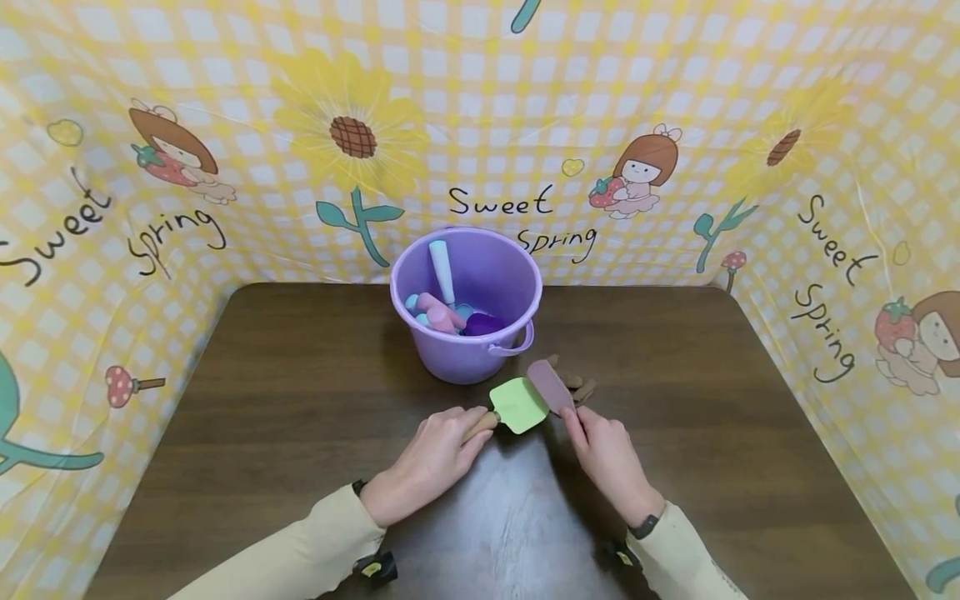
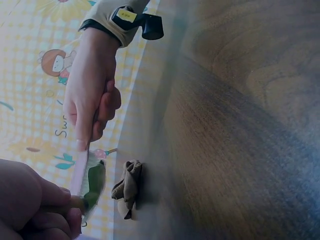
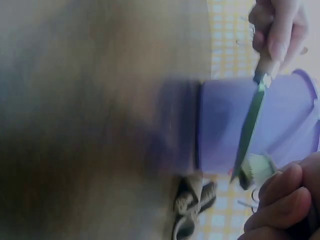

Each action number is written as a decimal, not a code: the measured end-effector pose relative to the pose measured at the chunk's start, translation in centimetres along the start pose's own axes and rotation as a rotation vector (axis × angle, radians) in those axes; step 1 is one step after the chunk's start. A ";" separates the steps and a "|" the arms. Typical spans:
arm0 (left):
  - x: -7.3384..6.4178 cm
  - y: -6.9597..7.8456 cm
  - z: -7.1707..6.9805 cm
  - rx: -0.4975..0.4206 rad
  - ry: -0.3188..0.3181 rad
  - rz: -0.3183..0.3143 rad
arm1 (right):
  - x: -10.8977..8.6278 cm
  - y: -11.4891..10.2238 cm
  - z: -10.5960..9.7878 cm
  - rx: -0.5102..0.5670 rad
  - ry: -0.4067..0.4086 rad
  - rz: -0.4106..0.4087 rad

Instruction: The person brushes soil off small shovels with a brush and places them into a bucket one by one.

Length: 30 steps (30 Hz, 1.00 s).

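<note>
My left hand (image 1: 438, 454) grips the wooden handle of a small light-green shovel (image 1: 517, 405), its flat blade held above the table. In my right hand (image 1: 611, 458) is a small brush with a mauve back (image 1: 551, 387), and pale bristles (image 2: 95, 159) show in the left wrist view. The brush's head overlaps the blade's right edge in the head view; I cannot tell whether they touch. Beyond the brush lie several brown crumpled pieces (image 1: 581, 388), partly hidden by it; the left wrist view shows the brown pieces (image 2: 127, 187) heaped on the tabletop.
A purple bucket (image 1: 457, 358) stands at the back middle, its handle hanging to the right. Inside it are a pale blue stick (image 1: 442, 271), pink pieces (image 1: 438, 315) and a dark purple piece (image 1: 483, 325). A yellow checked cloth (image 1: 480, 100) borders the brown table (image 1: 285, 433).
</note>
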State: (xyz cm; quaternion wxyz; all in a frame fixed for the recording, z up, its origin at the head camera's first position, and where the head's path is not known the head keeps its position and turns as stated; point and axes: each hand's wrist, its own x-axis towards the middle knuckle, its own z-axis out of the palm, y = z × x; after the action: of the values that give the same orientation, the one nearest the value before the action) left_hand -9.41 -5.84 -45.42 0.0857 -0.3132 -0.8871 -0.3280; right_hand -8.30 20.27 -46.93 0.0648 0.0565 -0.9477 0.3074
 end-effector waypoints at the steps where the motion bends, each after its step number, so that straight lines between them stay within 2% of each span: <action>1: 0.0 -0.1 0.0 0.000 -0.004 0.003 | 0.2 0.2 -0.1 0.005 -0.001 0.017; 5: 0.0 -0.1 0.0 0.000 -0.010 0.010 | 0.6 0.8 -0.5 0.015 -0.005 0.054; 9: -0.1 -0.2 0.1 0.006 -0.019 0.008 | 0.9 0.9 -0.7 -0.007 0.044 0.068; 13: -0.2 -0.2 0.3 0.019 -0.021 -0.001 | 0.8 0.6 -0.7 0.020 0.073 0.049; 15: -0.2 -0.2 0.5 0.024 -0.024 -0.016 | 0.7 0.4 -0.5 0.049 0.027 -0.002; 18: -0.2 -0.2 0.7 0.025 -0.024 -0.055 | 0.4 -0.2 0.0 0.092 -0.097 -0.091; 20: -0.2 -0.2 0.8 0.024 -0.016 -0.072 | 0.3 -0.5 0.3 0.110 -0.174 -0.108; 22: -0.2 -0.1 0.8 0.015 -0.010 -0.074 | 0.2 -0.5 0.4 0.129 -0.216 -0.071; 24: -0.1 -0.1 0.8 0.008 -0.011 -0.062 | 0.2 -0.3 0.5 0.132 -0.222 -0.006; 27: -0.1 -0.1 0.7 0.008 -0.023 -0.038 | 0.4 0.2 0.3 0.114 -0.183 0.078; 30: -0.2 -0.1 0.6 0.022 -0.024 -0.045 | 0.5 0.6 0.1 0.102 -0.147 0.092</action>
State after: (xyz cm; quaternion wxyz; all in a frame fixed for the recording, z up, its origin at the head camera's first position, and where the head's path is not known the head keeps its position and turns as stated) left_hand -9.28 -5.60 -45.96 0.0708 -0.2960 -0.8985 -0.3164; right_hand -8.92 20.61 -47.28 -0.0222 0.0387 -0.9346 0.3530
